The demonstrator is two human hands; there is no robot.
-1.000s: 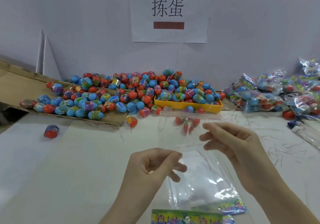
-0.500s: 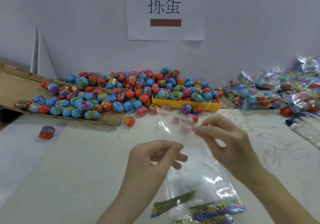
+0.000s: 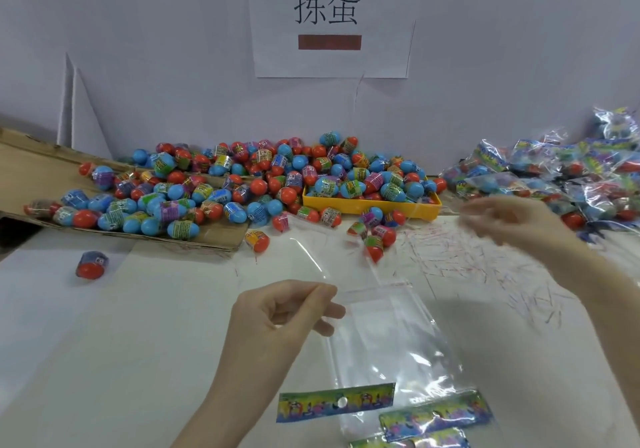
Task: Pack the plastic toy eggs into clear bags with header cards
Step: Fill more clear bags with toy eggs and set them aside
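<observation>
A clear bag [image 3: 391, 343] lies in front of me with its flap lifted toward the eggs. My left hand [image 3: 287, 312] pinches the bag's edge near its mouth. My right hand [image 3: 512, 226] is blurred in the air to the right of the bag, its fingers pointing left, and its grip is unclear. Printed header cards [image 3: 336, 402] lie at the bag's near end. A big heap of blue and orange toy eggs [image 3: 242, 184] covers the back of the table. Some of them fill a yellow tray [image 3: 370, 206].
Filled bags [image 3: 561, 177] are piled at the back right. Thin red peeled strips [image 3: 485, 264] litter the table under my right hand. A cardboard sheet [image 3: 27, 170] holds eggs at the left, and one loose egg [image 3: 90, 265] lies apart. A paper sign [image 3: 329, 25] hangs on the wall.
My right hand has swung away from the bag's mouth to the right, over the scattered strips. The flap stands open. My left hand keeps its pinch.
</observation>
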